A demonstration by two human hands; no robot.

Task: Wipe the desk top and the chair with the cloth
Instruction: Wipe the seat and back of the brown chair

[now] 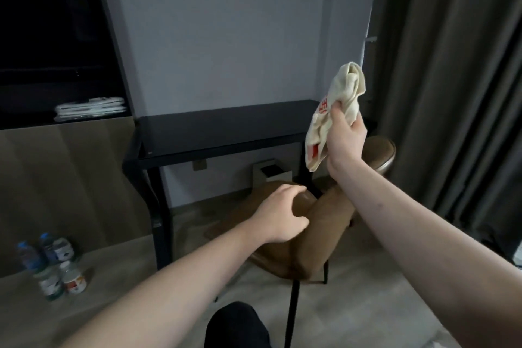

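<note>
Cloth [333, 116], cream with red print, bunched and held up in front of desk top [226, 127], near its right end. Soft, light, floppy by the look; best gripped in a wad, loose ends tucked in. Right hand [346, 138] clenched round its middle. Left hand [278, 217] with curled fingers over brown chair [319, 234], contact unclear. Open white box [269, 174] under desk, contents hidden. Water bottles [53, 263] on floor at left.
</note>
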